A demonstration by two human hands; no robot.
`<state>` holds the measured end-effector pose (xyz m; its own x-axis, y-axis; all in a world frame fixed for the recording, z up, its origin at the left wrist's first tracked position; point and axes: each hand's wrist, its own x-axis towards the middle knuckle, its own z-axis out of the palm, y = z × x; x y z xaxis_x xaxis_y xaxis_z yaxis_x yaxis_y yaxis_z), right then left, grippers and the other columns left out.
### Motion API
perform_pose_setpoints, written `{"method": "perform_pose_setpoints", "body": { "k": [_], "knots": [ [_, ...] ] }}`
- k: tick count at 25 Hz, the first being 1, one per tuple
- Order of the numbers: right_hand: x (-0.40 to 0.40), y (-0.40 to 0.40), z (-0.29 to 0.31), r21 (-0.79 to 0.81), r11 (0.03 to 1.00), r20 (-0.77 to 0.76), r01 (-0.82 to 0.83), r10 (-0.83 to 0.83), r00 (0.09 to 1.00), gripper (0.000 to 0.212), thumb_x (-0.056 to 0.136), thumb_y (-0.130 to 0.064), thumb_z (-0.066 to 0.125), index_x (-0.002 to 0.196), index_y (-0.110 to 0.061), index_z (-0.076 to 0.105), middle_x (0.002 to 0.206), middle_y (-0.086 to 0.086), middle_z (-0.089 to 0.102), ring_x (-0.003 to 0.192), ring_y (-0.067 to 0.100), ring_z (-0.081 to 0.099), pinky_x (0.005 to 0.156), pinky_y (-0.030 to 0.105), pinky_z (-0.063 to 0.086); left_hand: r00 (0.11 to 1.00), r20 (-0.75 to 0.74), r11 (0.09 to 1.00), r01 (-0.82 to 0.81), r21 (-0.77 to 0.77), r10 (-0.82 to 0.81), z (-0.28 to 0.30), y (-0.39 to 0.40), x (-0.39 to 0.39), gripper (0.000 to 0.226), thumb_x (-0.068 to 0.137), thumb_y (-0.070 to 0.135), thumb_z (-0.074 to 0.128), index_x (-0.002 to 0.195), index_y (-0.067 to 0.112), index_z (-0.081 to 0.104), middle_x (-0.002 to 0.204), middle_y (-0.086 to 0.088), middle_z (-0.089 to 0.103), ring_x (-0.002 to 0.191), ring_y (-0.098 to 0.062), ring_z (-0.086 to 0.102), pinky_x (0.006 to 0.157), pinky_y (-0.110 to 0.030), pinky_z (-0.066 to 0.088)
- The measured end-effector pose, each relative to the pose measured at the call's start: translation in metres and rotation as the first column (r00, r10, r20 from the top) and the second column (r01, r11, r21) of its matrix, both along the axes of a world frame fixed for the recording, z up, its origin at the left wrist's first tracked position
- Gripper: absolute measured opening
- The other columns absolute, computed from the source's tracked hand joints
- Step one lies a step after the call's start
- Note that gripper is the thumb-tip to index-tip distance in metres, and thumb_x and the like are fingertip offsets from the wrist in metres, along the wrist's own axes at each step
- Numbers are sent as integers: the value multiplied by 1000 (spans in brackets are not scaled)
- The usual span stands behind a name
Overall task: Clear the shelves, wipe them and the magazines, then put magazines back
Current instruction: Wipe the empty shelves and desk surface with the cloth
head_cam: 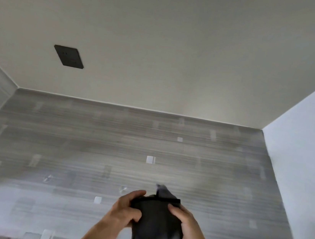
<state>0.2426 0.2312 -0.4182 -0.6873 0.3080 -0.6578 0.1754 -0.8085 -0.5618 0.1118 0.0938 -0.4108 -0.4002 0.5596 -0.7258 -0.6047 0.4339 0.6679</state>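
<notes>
A folded dark grey cloth is held up in front of me with both hands. My left hand grips its left edge, fingers curled over the top and side. My right hand holds its right edge with the thumb on the front face. A lighter grey corner of the cloth sticks up at the top. No shelves and no magazines are in view; the camera looks upward at the wall and ceiling.
A grey striped wallpapered wall fills the middle, with the pale ceiling above and a dark square panel set in it. A white wall runs along the right. Blurred objects line the bottom edge.
</notes>
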Motion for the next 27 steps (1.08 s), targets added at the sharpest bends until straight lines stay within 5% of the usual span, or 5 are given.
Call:
{"method": "perform_pose_setpoints", "body": {
  "k": [6,15,18,24,27],
  "knots": [
    [-4,20,11,285,958,22,-34,29,999,62,67,-38,82,95,15,66,87,27,68,84,32,66,72,29,50,953,-202,953,-172,248,224,21,13,-15,17,80,7,71,95,11,79,96,-11,76,89,-15,70,75,-20,52],
    [-18,29,16,392,914,142,-107,55,988,22,85,6,61,94,-9,74,96,18,74,87,26,71,75,36,52,942,-326,996,-65,55,80,17,26,-17,70,61,6,63,126,32,60,89,-5,67,82,-19,62,69,-24,49],
    [-24,37,19,517,853,39,-76,66,997,16,70,-3,63,79,-9,75,77,14,70,74,21,67,67,33,51,938,-251,927,-144,346,239,14,30,-23,103,59,-9,54,145,42,31,71,-15,50,63,-25,49,61,-28,48],
    [-20,54,14,638,765,22,-91,100,995,33,62,4,46,42,-18,59,51,-6,55,53,4,48,55,21,38,921,-292,892,-110,439,257,12,30,-35,43,58,-5,63,89,19,80,84,-10,76,76,-17,69,68,-30,52],
    [-28,64,27,655,737,72,-166,158,985,26,75,5,47,60,-7,65,60,0,61,61,8,56,56,23,40,964,-173,915,-123,385,203,25,35,-41,53,65,-8,60,112,14,71,105,-17,74,99,-28,70,78,-34,56]
  ]
}}
